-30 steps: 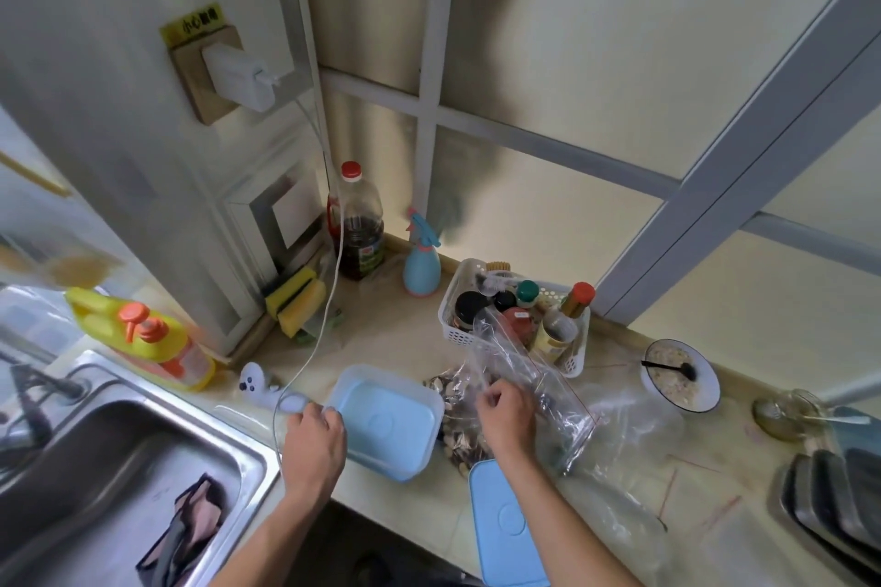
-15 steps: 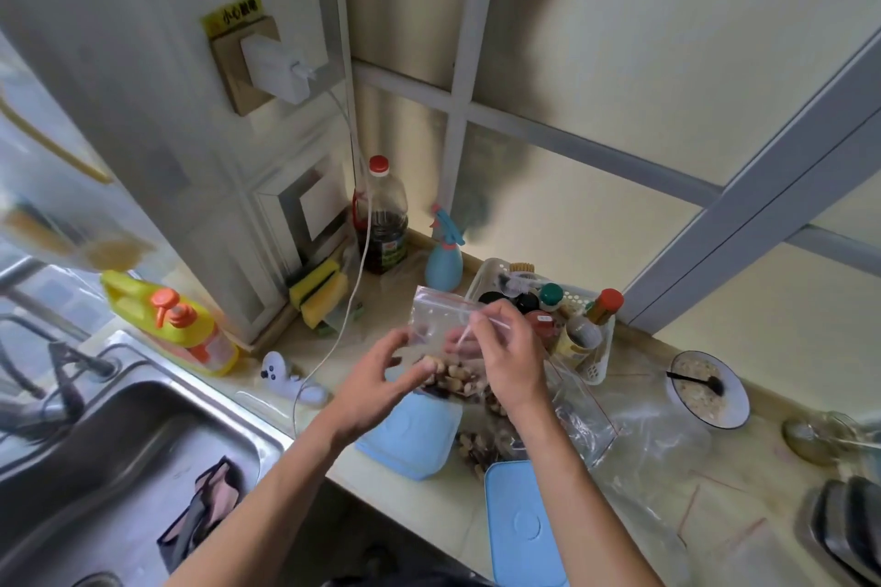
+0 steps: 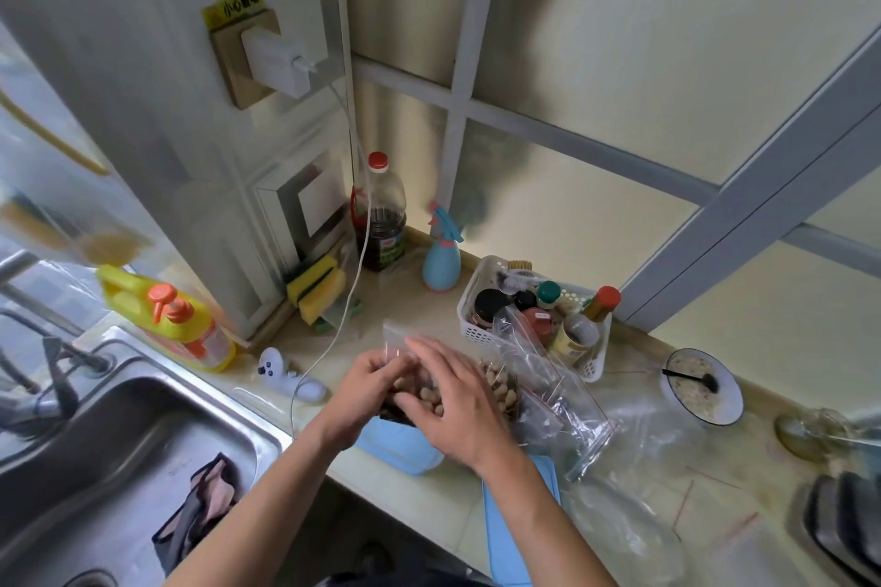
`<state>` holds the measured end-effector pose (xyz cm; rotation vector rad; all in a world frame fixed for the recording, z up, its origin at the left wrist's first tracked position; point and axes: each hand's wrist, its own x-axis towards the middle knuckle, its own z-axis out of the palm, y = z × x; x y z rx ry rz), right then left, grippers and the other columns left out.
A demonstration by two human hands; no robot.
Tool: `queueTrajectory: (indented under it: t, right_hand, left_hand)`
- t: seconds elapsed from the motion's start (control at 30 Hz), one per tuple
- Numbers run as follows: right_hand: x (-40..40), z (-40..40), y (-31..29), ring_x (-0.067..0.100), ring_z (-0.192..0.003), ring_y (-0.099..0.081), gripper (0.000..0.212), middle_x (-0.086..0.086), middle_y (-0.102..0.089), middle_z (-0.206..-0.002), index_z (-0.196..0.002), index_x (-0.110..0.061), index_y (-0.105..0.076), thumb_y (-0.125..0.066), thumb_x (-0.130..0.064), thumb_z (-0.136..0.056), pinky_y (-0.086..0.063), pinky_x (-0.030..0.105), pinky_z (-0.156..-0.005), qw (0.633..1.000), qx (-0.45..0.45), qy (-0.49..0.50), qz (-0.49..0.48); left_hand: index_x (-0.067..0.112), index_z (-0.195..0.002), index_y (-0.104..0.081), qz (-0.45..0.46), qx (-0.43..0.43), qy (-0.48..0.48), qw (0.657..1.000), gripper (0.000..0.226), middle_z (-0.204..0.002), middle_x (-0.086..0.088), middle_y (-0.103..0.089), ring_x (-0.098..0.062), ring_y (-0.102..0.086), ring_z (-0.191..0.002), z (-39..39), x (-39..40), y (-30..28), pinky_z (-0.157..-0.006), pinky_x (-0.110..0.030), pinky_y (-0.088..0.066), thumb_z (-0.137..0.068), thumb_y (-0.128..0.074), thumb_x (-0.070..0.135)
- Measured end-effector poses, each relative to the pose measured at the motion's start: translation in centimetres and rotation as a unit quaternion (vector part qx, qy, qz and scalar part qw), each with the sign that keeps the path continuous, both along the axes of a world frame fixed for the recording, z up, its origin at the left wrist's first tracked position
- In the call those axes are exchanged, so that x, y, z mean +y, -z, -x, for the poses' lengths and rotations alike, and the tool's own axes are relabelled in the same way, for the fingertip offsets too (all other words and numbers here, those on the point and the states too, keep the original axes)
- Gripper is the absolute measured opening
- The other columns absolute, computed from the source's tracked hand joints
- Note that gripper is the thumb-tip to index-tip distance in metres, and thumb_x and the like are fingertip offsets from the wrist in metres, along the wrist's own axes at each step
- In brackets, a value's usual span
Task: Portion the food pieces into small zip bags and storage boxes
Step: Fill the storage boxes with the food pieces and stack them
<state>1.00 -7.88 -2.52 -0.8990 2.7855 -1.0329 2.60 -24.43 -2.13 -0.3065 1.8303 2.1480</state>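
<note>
Fingers of the left hand curl round the upper edge of a small zip bag holding pale food pieces; the right hand lies over the bag's front with fingers spread and nearly straight, pressing the plastic. The bag is held just above a blue storage box, which sits on the pale stone countertop at its front edge. Right of the box lie a blue lid, a larger clear bag of more pieces and loose clear bags. Behind the box stand a white condiment basket, a blue spray bottle and a dark sauce bottle. Left of the box are a white controller, a yellow detergent bottle and a steel sink containing a cloth. Far right of the box sits a bowl with a spoon. A frosted panel wall with grey framing backs the counter; a charger is plugged into a wall socket above.
</note>
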Motion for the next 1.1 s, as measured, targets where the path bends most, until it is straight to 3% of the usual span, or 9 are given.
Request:
queueTrajectory:
  t: [0.1,0.23,0.37,0.47,0.53,0.6,0.73,0.93,1.1]
  right_hand:
    - [-0.3,0.0,0.4,0.013,-0.117,-0.063,0.06,-0.011,-0.065,-0.131,-0.141,-0.041,-0.043,-0.065,-0.056,-0.087,-0.052,0.036,-0.098,0.986,-0.162,0.031,-0.026]
    - [-0.7,0.4,1.3,0.01,-0.08,-0.067,0.031,-0.01,-0.072,-0.092,-0.106,-0.031,-0.06,-0.071,-0.051,-0.086,-0.054,0.033,-0.074,0.967,-0.242,0.08,0.012]
    - [-1.6,1.0,2.4,0.015,-0.084,-0.067,0.025,-0.004,-0.074,-0.094,-0.104,-0.022,-0.067,-0.065,-0.045,-0.094,-0.047,0.027,-0.07,0.957,-0.274,0.091,-0.017]
    - [-2.0,1.4,3.9,0.028,-0.091,-0.064,0.028,0.007,-0.07,-0.094,-0.095,-0.012,-0.062,-0.053,-0.038,-0.102,-0.043,0.033,-0.07,0.948,-0.296,0.088,-0.08]
    - [-2.2,1.4,4.8,0.033,-0.087,-0.06,0.03,0.01,-0.061,-0.086,-0.079,-0.016,-0.051,-0.047,-0.03,-0.105,-0.042,0.037,-0.071,0.942,-0.304,0.086,-0.117]
    - [-2.5,1.4,5.4,0.033,-0.087,-0.058,0.031,0.011,-0.06,-0.088,-0.076,-0.019,-0.05,-0.043,-0.025,-0.106,-0.043,0.038,-0.074,0.94,-0.3,0.092,-0.132]
    - [-3.5,1.3,6.3,0.035,-0.108,-0.061,0.027,0.02,-0.068,-0.115,-0.111,-0.004,-0.062,-0.039,-0.017,-0.108,-0.039,0.036,-0.079,0.949,-0.249,0.121,-0.153]
    - [-4.1,0.9,7.4,0.034,-0.119,-0.058,0.024,0.016,-0.064,-0.126,-0.123,-0.005,-0.059,-0.047,-0.012,-0.103,-0.042,0.038,-0.098,0.96,-0.199,0.114,-0.161]
    - [-3.1,0.3,7.7,0.032,-0.112,-0.063,0.027,0.013,-0.065,-0.121,-0.125,-0.008,-0.059,-0.047,-0.013,-0.102,-0.049,0.039,-0.092,0.974,-0.135,0.108,-0.146]
  left_hand:
    - [-0.007,-0.093,-0.067,0.016,0.015,-0.024,0.999,0.042,-0.084,-0.023,-0.07,-0.024,-0.066,-0.068,-0.3,-0.5,0.0,-0.057,-0.027,-0.053,-0.103,-0.052,0.031]
    - [0.002,-0.087,-0.066,0.107,0.003,-0.115,0.988,0.033,-0.083,-0.008,-0.061,-0.018,-0.061,-0.074,-0.5,-1.2,1.5,-0.067,-0.025,-0.053,-0.1,-0.059,0.031]
    - [0.001,-0.087,-0.059,0.297,-0.024,-0.131,0.946,0.04,-0.076,-0.005,-0.062,-0.017,-0.056,-0.068,-0.3,-1.3,3.4,-0.063,-0.03,-0.042,-0.099,-0.056,0.038]
    - [0.014,-0.09,-0.049,0.398,-0.031,-0.244,0.884,0.015,-0.082,-0.002,-0.058,-0.021,-0.057,-0.074,-0.3,-2.0,3.5,-0.059,-0.029,-0.043,-0.094,-0.059,0.025]
    - [0.02,-0.088,-0.049,0.458,0.038,-0.186,0.869,0.012,-0.082,0.003,-0.056,-0.014,-0.056,-0.072,-0.3,-2.9,4.1,-0.061,-0.032,-0.048,-0.087,-0.062,0.02]
    - [0.022,-0.087,-0.055,0.482,0.089,-0.04,0.871,0.012,-0.086,0.007,-0.056,-0.011,-0.055,-0.077,-0.4,-3.4,5.0,-0.068,-0.031,-0.049,-0.082,-0.065,0.025]
    - [0.027,-0.104,-0.059,0.492,0.058,0.156,0.855,0.044,-0.102,0.004,-0.055,-0.017,-0.051,-0.099,-0.6,-2.8,6.7,-0.083,-0.032,-0.047,-0.068,-0.057,0.052]
    - [0.019,-0.114,-0.052,0.62,0.061,0.188,0.76,0.031,-0.108,-0.005,-0.051,-0.028,-0.05,-0.104,-0.4,-1.1,8.9,-0.077,-0.034,-0.042,-0.085,-0.058,0.029]
    - [0.018,-0.115,-0.047,0.592,0.014,0.198,0.781,0.035,-0.109,-0.004,-0.044,-0.027,-0.052,-0.102,-0.2,-0.3,9.2,-0.075,-0.038,-0.046,-0.083,-0.06,0.025]
